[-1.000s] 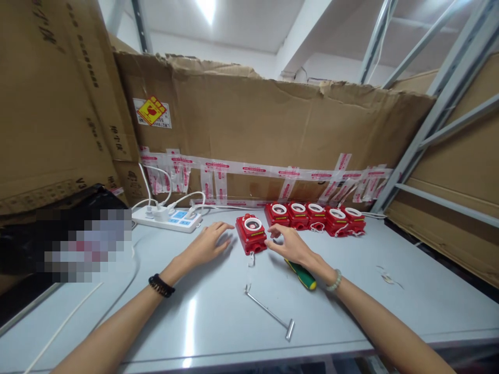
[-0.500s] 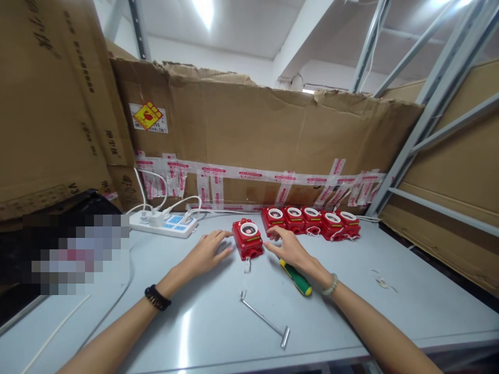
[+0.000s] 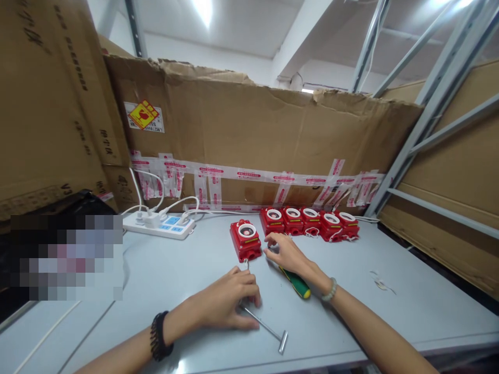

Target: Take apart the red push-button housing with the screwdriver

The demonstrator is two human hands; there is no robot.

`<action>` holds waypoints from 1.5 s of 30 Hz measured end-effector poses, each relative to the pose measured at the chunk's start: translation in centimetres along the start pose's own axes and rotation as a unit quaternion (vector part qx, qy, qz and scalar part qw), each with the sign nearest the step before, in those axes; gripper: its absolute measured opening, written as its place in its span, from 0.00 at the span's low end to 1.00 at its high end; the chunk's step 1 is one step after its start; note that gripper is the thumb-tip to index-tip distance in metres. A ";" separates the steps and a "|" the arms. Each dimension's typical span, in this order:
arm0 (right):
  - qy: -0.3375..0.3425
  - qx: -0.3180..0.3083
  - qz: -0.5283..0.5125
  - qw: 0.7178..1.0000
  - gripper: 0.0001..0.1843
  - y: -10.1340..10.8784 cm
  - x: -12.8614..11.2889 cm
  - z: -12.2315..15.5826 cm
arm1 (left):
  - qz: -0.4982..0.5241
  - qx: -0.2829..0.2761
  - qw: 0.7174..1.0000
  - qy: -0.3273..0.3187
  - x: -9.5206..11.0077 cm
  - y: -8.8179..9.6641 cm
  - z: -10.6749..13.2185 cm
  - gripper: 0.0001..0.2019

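Far left there's a cardboard box with dark Chinese lettering and a "V3" low down. In front of it a black bag is mostly lost under a pixelated patch. Next, a white power strip with plugs hiding some of its sockets. The big cardboard panel behind wears a yellow-and-red diamond sticker with a broken-glass symbol, half covering a white label that starts "LM270W", rest unclear. Pink print on the tape is too small for me.

Left hand has its fingers curled and thumb spread wide over the far end of a metal T-handle tool. Half a second ago it was up beside the lone red unit; that end of the tool was visible then, now it's covered. Can't tell if it's gripping.

That red unit sits mid-table, white ring facing up, yellow strip unreadable. Right hand is just to its right, about where it was, half open, thumb and fingertips slightly apart. Green-and-yellow handle is partly hidden beneath it.

Further right: a row of five red units, then some scraps.
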State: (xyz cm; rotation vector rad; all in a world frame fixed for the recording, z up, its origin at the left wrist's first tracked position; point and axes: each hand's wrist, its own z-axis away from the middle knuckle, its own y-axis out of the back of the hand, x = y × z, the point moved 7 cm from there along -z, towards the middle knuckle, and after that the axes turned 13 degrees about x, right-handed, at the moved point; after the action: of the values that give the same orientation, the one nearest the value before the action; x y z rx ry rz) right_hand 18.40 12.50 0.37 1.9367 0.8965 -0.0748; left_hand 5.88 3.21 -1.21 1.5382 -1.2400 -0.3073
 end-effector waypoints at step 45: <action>-0.045 -0.256 0.107 0.960 0.40 2.9 -2.1 2.4 | -0.040 0.021 0.975 0.217 -10.6 7.5 3.2 0.35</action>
State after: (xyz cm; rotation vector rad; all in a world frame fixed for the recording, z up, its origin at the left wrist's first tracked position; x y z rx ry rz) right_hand 19.40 8.73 2.10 1.5172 0.5696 0.1809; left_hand -4.96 11.00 -0.35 1.5889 -0.8467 0.0093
